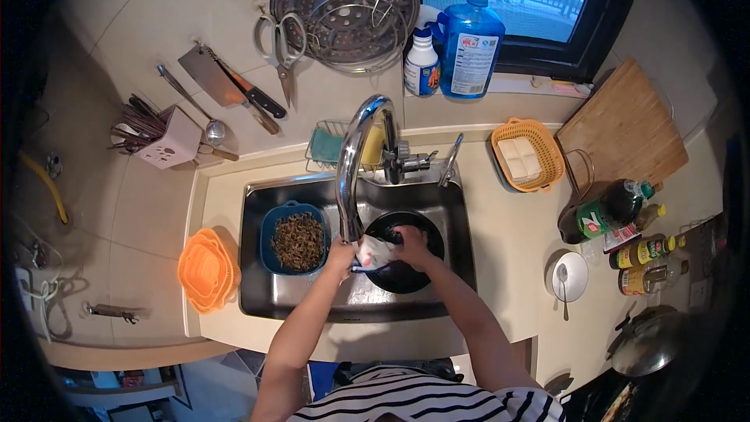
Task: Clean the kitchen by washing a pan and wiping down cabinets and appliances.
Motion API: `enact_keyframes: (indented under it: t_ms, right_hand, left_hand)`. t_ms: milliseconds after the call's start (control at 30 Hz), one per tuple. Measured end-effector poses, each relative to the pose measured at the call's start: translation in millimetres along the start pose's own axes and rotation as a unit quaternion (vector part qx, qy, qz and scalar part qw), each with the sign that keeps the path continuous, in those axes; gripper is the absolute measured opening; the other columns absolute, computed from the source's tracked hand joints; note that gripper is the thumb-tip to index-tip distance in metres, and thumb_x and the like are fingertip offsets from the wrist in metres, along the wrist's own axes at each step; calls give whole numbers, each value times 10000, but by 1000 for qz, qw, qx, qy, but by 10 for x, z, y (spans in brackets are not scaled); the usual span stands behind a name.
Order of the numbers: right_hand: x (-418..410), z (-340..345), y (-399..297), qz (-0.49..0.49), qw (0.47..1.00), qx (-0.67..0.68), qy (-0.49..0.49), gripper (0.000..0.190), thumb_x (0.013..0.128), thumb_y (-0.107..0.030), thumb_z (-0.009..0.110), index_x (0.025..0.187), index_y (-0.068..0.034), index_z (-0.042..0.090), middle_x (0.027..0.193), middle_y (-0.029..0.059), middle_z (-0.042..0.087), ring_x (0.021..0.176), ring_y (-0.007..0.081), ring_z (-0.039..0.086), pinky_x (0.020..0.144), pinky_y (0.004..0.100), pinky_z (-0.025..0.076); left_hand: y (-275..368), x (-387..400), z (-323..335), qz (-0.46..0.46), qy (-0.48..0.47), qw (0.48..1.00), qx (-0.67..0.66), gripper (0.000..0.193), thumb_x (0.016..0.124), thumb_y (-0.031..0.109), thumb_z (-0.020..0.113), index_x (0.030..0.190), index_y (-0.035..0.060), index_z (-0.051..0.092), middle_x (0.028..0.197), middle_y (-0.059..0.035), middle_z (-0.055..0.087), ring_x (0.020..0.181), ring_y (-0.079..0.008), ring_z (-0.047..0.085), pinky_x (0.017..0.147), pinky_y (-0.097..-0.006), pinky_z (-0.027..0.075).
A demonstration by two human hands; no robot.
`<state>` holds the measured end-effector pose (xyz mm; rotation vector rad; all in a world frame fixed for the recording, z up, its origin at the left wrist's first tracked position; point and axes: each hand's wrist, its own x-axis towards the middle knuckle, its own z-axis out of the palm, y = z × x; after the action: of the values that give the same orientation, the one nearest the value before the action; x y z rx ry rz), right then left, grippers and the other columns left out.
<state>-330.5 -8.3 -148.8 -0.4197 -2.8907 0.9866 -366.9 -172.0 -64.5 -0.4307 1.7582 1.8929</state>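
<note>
Under the spout of the chrome faucet, a white dish with pink marks and a dark blue rim is held tilted. My left hand grips its left edge. On the other side, my right hand touches the dish with its fingers spread over it; whether it also grips is unclear. Below the dish, a round black pan or basin rests in the stainless steel sink. To the left in the sink stands a blue basket of dark brown, shredded-looking food.
Orange baskets are stacked left of the sink. Behind it sits a sponge rack. Rightward are a yellow basket with white blocks, a cutting board, a bowl with a spoon, and bottles. A cleaver hangs on the wall.
</note>
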Motion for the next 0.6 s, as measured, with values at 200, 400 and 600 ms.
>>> enact_keyframes:
  t_ms: [200, 400, 600]
  right_hand:
    - [-59, 406, -336, -198, 853, 436, -206, 580, 591, -141, 635, 1105, -25, 392, 995, 133, 483, 961, 242, 462, 819, 307, 356]
    - [-72, 100, -930, -54, 899, 381, -210, 355, 538, -92, 644, 873, -25, 551, 779, 91, 581, 736, 197, 560, 672, 304, 434]
    - [-31, -109, -1162, -3, 881, 443, -167, 349, 616, -74, 590, 945, -33, 482, 833, 140, 541, 769, 239, 531, 701, 303, 407]
  left_hand:
    - [-9, -71, -159, -8, -50, 987, -151, 184, 709, 26, 530, 888, 49, 495, 764, -65, 544, 679, -180, 544, 591, -312, 450]
    - [-131, -54, -766, 105, 9, 992, 68, 401, 778, 133, 492, 1150, 34, 379, 1122, -111, 441, 1014, -194, 433, 858, -270, 327]
    - [-660, 232, -632, 43, -164, 974, -152, 546, 828, 441, 354, 1219, 65, 292, 1177, -75, 394, 1077, -171, 380, 891, -290, 302]
